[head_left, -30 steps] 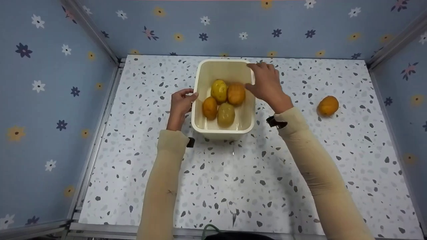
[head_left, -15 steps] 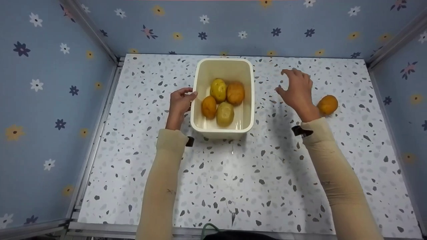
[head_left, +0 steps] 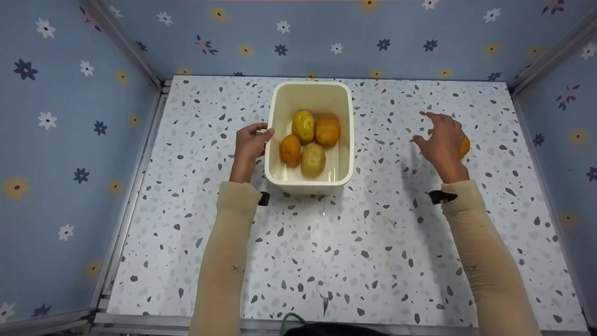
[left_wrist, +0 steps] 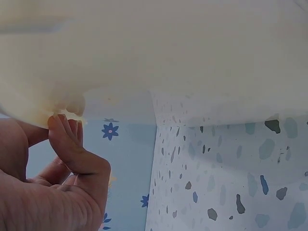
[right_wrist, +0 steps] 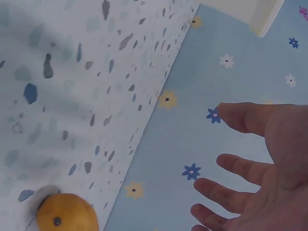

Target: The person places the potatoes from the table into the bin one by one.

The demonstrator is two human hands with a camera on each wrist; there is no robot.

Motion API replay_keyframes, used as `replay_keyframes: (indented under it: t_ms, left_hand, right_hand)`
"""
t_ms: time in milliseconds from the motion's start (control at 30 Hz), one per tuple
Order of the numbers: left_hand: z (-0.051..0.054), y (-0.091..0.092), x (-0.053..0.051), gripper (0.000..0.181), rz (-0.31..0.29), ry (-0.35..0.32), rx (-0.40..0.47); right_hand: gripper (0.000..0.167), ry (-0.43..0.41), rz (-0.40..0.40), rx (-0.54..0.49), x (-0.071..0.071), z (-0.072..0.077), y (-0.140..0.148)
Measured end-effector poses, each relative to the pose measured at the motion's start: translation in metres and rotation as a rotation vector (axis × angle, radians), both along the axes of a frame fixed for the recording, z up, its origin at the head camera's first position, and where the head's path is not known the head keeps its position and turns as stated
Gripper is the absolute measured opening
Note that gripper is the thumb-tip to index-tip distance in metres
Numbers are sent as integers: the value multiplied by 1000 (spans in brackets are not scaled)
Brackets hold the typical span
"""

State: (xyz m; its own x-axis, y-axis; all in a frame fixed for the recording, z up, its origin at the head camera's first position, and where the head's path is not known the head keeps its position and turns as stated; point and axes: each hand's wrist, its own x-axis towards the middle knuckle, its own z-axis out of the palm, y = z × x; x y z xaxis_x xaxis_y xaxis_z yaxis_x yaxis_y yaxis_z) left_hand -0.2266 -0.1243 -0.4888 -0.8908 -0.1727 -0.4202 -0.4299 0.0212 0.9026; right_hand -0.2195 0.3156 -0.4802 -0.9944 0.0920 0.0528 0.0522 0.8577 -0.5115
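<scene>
A cream plastic bin [head_left: 310, 182] stands on the table, holding several rounded fruits. Inside lie a yellow fruit [head_left: 303, 127], a dull yellow-green one [head_left: 313, 159], a smaller orange one [head_left: 290, 150] and a larger orange one [head_left: 327, 130]. My left hand [head_left: 249, 145] pinches the bin's left rim between thumb and fingers, as the left wrist view also shows. At the right, my right hand [head_left: 441, 143] hovers with fingers spread, holding nothing. A lone orange fruit [right_wrist: 67, 213] lies on the table, apart from that hand; the head view has it partly hidden behind the hand.
The speckled white table [head_left: 298, 252] is bounded by blue flowered panels [head_left: 308, 42] at the back and both sides. Metal rails [head_left: 130, 186] run along the left edge. A green cord [head_left: 294, 317] shows at the front edge.
My right hand has left the bin's right rim and travelled right, and now it overlaps the lone orange fruit in the head view. The left hand stays on the bin.
</scene>
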Motion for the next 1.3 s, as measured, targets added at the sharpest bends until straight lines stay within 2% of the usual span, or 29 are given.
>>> replay_keyframes:
  t_ms: [200,367,567,800,1133,1300]
  left_hand:
    - [0,0,1,33,0,7,9]
    - [1,-4,0,34,1,-4,18]
    - [-1,-7,-1,35,-2,-10,18]
    - [-4,-3,-3,34,-7,5,31]
    - [-4,-3,-2,33,-5,23,34]
    - [-4,-2,-1,32,-6,21,41]
  right_hand:
    - [64,-4,-68,-4,6,-17,28]
    - [70,-28,-102,26,6,-27,42]
    - [76,-58,-102,-3,10,-39,57]
    - [78,-65,-132,33,14,-52,74]
    - [78,-119,-136,77,9,-65,86]
    - [80,-171,-144,61,7,-71,92]
